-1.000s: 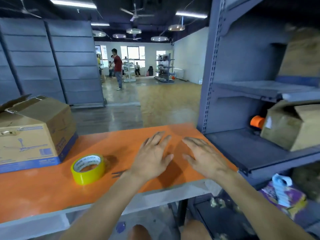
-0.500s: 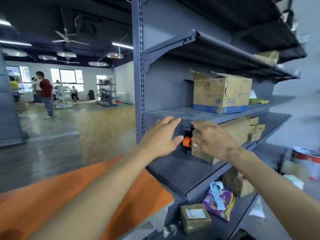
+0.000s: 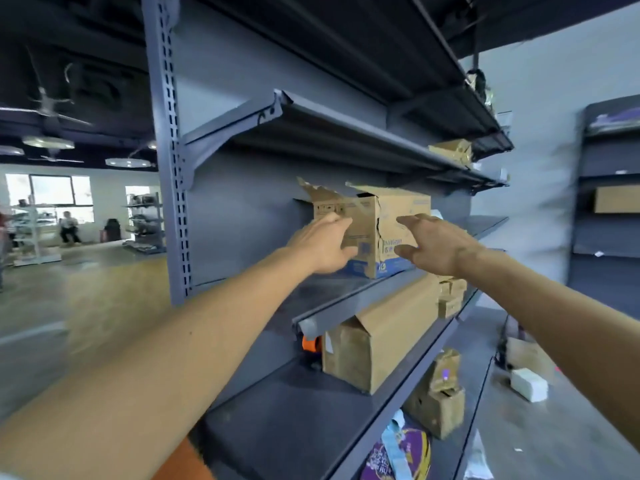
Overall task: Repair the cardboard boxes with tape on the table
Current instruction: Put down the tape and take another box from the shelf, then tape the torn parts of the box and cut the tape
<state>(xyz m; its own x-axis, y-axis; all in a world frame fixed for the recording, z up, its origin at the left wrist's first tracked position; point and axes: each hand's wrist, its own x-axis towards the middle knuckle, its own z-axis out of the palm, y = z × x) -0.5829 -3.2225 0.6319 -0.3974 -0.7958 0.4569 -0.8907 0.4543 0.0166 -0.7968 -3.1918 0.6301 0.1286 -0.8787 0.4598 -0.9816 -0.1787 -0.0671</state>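
The left hand (image 3: 323, 245) and right hand (image 3: 438, 249) are bare; each joins a bare forearm with nothing worn at the wrist; the left forearm (image 3: 180, 344) fills much of the lower view, broad and smooth, with a small dark mark on its upper side; the right forearm (image 3: 561, 327) shows narrower; knuckles and tendons ridge the back of the right hand; outlines are slightly blurred.

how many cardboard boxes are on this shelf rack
5 at least: torn box on the middle shelf, long box below it, small stacked boxes beyond that (counted once), upper-shelf box far right, bottom box near the floor. More may be hidden.
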